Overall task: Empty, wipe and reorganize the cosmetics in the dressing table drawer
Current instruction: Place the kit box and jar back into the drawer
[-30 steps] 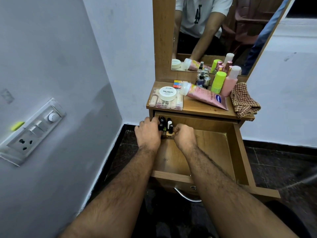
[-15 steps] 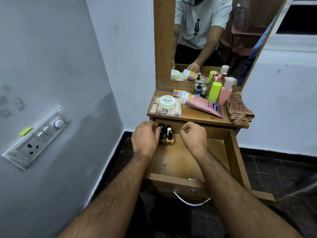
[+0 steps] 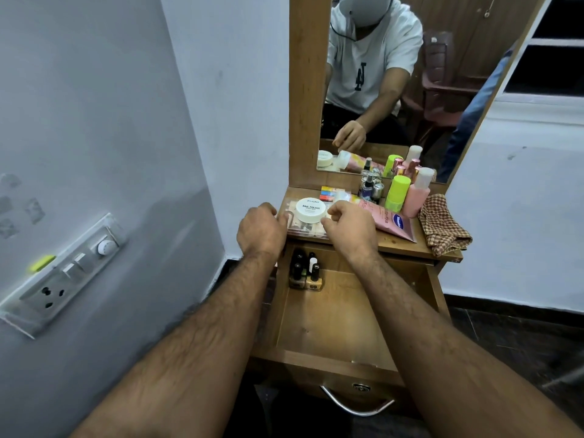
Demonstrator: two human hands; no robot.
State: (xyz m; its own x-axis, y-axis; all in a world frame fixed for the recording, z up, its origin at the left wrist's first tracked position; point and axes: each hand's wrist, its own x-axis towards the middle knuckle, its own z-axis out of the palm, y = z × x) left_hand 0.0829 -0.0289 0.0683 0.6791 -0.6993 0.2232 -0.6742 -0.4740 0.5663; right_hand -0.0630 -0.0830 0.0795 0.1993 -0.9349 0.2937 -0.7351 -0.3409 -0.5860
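Note:
The wooden drawer is pulled out, with a small cluster of nail polish bottles standing in its back left corner. On the table top above lies a clear plastic box with a white nail polish jar on it. My left hand is at the box's left end, thumb touching it. My right hand has curled fingers at the box's right end. A pink tube lies beside my right hand.
A lime green bottle, a pink bottle and small dark bottles stand by the mirror. A checked cloth hangs over the table's right edge. A switch panel is on the left wall, close beside the dressing table.
Both hands have let go of the nail polish bottles in the drawer and risen to the clear box on the table top. The camera has tilted up.

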